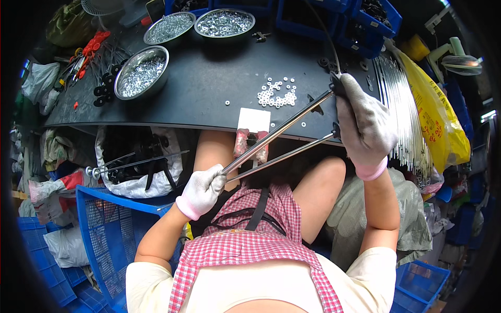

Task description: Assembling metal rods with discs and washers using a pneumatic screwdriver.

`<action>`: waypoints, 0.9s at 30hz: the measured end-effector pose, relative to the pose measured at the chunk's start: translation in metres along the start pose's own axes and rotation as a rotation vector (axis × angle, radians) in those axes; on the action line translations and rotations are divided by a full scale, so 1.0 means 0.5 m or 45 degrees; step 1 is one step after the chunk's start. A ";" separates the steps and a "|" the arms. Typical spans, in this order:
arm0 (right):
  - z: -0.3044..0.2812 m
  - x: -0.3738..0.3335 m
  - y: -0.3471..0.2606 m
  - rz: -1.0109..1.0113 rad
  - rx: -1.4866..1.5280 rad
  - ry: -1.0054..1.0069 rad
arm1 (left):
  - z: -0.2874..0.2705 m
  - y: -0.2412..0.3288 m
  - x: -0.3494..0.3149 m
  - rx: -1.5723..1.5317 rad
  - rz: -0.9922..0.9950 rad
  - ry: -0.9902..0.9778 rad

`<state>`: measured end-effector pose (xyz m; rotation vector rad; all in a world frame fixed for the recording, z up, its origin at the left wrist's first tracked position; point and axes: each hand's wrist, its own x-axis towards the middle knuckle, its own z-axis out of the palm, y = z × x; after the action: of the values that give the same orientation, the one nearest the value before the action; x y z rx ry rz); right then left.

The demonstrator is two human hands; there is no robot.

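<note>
Two slim shiny metal rods [284,125] slant across my lap and over the table edge. My left hand [201,193], in a white glove with a pink cuff, is closed round their lower ends. At the upper right my right hand [365,122], gloved too, is closed on a black end fitting [338,85] of the upper rod. The lower rod ends in another black piece [336,130] beside my right palm. Under the rods, a white block [254,120] with red-wrapped legs is at the table edge. Small white washers [276,96] lie loosely beyond it.
On the dark table [209,78] stand metal bowls of small hardware [140,75], [224,24]. Blue parts bins [365,31] line the back. A bundle of rods [402,109] and a yellow bag [438,115] lie right. A blue crate [112,235] stands at lower left.
</note>
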<state>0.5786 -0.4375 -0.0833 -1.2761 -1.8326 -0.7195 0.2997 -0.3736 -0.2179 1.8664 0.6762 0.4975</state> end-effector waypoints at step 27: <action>0.044 -0.267 0.274 2.069 0.510 -0.511 | -0.089 -0.055 -0.021 -0.655 -0.194 0.673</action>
<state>0.7277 -0.4409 -0.2052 -2.0694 -0.5753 0.7752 0.2582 -0.3417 -0.2271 1.1922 0.9245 0.9791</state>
